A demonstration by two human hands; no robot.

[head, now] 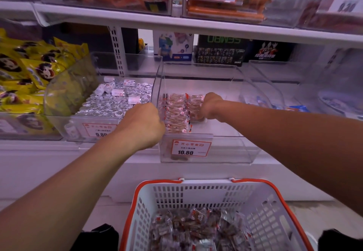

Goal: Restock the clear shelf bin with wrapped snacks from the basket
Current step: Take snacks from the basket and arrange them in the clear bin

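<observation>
The clear shelf bin (pixel 225 148) stands on the lower shelf, with a 10.80 price tag (pixel 191 148) on its front. A neat row of wrapped snacks (pixel 176 111) lies inside at its left. My left hand (pixel 143 125) is curled at the bin's left front corner, against the snack row. My right hand (pixel 211 105) reaches down into the bin, its fingers curled on snacks at the row's right end. Below stands the white basket (pixel 196 191) with an orange rim, holding several loose wrapped snacks (pixel 196 229).
A neighbouring clear bin (pixel 94 131) on the left holds silver-wrapped sweets. Yellow snack bags (pixel 29 70) fill the far left. Another clear bin (pixel 261 97) stands to the right. The upper shelf (pixel 176 25) overhangs, with bins of orange packets. Toy boxes (pixel 222 50) show behind.
</observation>
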